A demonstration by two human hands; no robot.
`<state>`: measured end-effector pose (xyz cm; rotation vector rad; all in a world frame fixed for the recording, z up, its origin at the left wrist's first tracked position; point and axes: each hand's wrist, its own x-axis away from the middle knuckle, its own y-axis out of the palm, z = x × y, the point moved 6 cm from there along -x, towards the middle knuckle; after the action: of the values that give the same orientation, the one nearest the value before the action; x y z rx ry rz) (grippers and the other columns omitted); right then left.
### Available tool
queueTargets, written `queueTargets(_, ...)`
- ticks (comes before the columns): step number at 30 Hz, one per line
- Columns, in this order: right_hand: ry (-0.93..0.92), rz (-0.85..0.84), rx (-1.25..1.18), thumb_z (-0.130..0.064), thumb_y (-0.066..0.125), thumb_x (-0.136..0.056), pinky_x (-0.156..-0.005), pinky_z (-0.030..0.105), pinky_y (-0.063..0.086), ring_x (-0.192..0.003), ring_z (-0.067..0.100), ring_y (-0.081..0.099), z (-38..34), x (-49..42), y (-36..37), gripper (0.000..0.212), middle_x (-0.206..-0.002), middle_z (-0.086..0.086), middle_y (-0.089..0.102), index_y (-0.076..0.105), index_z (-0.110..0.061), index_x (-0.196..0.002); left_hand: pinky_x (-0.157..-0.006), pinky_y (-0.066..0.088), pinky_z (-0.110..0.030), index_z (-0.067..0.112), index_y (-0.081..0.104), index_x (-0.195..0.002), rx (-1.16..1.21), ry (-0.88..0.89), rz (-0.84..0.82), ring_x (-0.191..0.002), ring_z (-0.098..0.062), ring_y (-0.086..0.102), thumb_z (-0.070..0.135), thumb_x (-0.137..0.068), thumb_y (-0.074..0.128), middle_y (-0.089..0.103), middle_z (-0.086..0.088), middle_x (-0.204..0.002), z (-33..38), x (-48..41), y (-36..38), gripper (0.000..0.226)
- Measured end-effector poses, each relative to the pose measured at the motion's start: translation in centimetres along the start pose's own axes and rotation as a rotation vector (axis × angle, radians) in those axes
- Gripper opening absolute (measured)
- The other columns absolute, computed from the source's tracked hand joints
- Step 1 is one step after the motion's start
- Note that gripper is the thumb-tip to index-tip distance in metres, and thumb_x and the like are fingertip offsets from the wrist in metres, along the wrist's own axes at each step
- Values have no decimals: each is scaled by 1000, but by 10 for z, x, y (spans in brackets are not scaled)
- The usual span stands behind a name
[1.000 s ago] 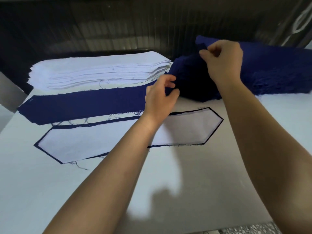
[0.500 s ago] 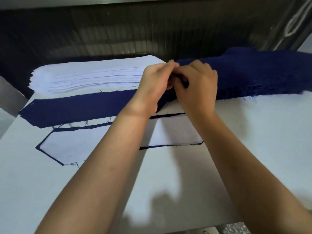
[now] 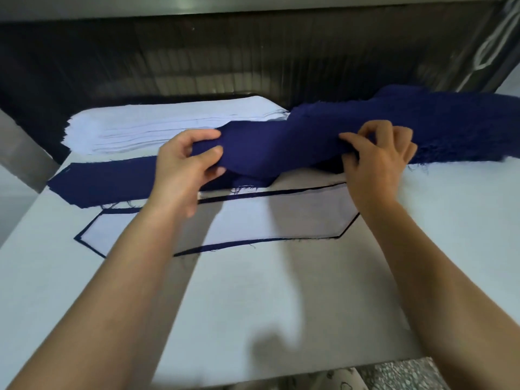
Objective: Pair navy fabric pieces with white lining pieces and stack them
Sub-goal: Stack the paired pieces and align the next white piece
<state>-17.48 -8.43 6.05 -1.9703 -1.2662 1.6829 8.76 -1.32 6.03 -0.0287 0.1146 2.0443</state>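
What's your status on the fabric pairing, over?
One navy piece gripped by left hand and right hand, above the table. White-topped pair flat beneath. Nothing blocking.

Two hands, the left hand [image 3: 185, 167] and the right hand [image 3: 377, 161], grip one navy piece [image 3: 281, 144]. One navy strip [image 3: 107, 184] lies at ten o'clock. At two o'clock is one navy heap [image 3: 450, 122], and at eleven one white stack [image 3: 168, 125]; their layers cannot be counted. One white-on-navy pair [image 3: 253, 223] lies at the centre.

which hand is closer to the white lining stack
Left. The left hand grips the navy piece just in front of the white lining stack; the right hand holds it farther right.
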Motion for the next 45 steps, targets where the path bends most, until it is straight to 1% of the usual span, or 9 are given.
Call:
queueTargets(6, 37, 50, -32, -14, 55, -86, -90, 32, 17, -112, 25, 29, 26, 12, -5, 24, -118, 8, 55, 72, -16, -104, -60, 55, -18, 18, 64, -94, -109, 36, -46, -67, -5, 65, -12, -88, 54, 69, 5, -88, -11, 11, -80, 32)
queueTargets(11, -190, 107, -158, -2, 64, -79, -78, 37, 38, -92, 26, 43, 5, 27, -11, 17, -105, 17, 61, 73, -6, -94, -63, 53, -13, 27, 68, -90, -272, 57, -25, -79, -2, 63, -10, -88, 56, 70, 13, -93, -26, 11, -142, 39)
queueTargets(17, -443, 6, -259, 5, 71, -69, -68, 39, 46, -78, 30, 53, -13, 52, -10, 14, -87, 13, 66, 74, -4, -80, -69, 47, -8, 38, 70, -95, -477, 185, 85, -79, 3, 59, -2, -89, 58, 68, 15, -100, -37, 17, -183, 42)
queueTargets(21, -496, -211, -262, -4, 67, -67, -74, 44, 46, -81, 32, 58, -21, 66, -3, 13, -87, 5, 67, 74, -9, -77, -101, 48, -44, 31, 70, -101, -450, 194, 154, -106, -20, 63, 9, -91, 54, 69, 1, -111, -54, 27, -189, 29)
queueTargets(24, -443, -344, -256, -4, 65, -68, -77, 41, 38, -86, 32, 57, -19, 66, 6, 16, -89, 3, 67, 74, -12, -79, -96, 50, -29, 42, 70, -97, -564, 189, 172, -98, -3, 64, 20, -90, 55, 69, 21, -100, -52, 33, -189, 28)
queueTargets(28, -338, -435, -300, 16, 67, -64, -84, 40, 33, -94, 33, 56, -7, 66, 10, 37, -94, 6, 67, 74, -12, -86, -83, 42, -3, 39, 70, -94, -657, 195, 216, -86, 12, 59, 10, -92, 57, 65, 36, -90, -52, 35, -193, 31)
queueTargets(31, -273, -460, -318, 17, 66, -66, -87, 37, 31, -96, 31, 54, 0, 64, 11, 39, -96, 4, 66, 75, -13, -90, -81, 42, -2, 28, 71, -99, -657, 181, 255, -81, 11, 59, 9, -92, 58, 64, 35, -85, -52, 36, -196, 24)
queueTargets(41, -159, -508, -337, 14, 65, -67, -95, 43, 33, -102, 29, 49, 9, 63, 16, 41, -101, 2, 64, 74, -16, -94, -65, 32, 2, 31, 67, -95, -916, 166, 285, -63, 7, 49, 16, -89, 64, 53, 49, -77, -45, 39, -201, 17)
queueTargets(45, -140, -522, -343, 13, 64, -68, -98, 46, 34, -104, 28, 48, 9, 64, 15, 41, -99, -5, 60, 74, -17, -94, -66, 31, 5, 21, 71, -97, -953, 122, 290, -69, 15, 49, 15, -90, 63, 62, 24, -79, -50, 38, -203, 13)
